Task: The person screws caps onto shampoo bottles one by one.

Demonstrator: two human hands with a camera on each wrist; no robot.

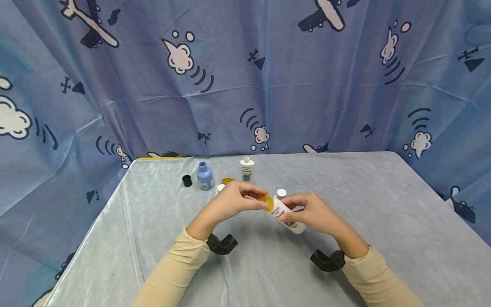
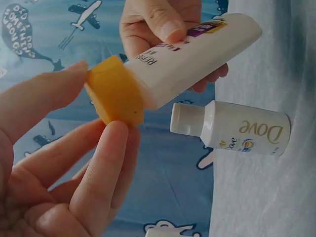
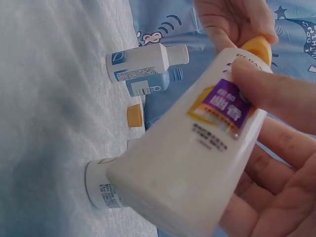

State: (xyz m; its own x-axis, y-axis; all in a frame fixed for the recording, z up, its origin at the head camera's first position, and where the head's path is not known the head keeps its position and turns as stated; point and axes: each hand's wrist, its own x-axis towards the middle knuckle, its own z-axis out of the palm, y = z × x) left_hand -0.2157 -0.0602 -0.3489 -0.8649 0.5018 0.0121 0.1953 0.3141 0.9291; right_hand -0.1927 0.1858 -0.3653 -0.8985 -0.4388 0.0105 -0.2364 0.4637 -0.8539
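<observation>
My left hand (image 1: 235, 198) pinches a yellow cap (image 2: 116, 94) between thumb and fingers. The cap sits at the neck end of a white shampoo bottle (image 2: 197, 54) with a purple and gold label. My right hand (image 1: 312, 213) grips that bottle's body, thumb on the front and fingers behind. The bottle is tilted above the table, its cap end up toward my left hand. In the right wrist view the label (image 3: 222, 106) faces the camera. Just behind it stands a white Dove bottle (image 2: 252, 128) with its white cap on.
Further back stand an uncapped white bottle (image 1: 246, 169) and an uncapped blue bottle (image 1: 205, 177). A black cap (image 1: 187, 181) lies left of the blue one. Another yellow cap (image 1: 227, 181) and a white-capped bottle (image 3: 138, 64) are partly behind my left hand in the head view.
</observation>
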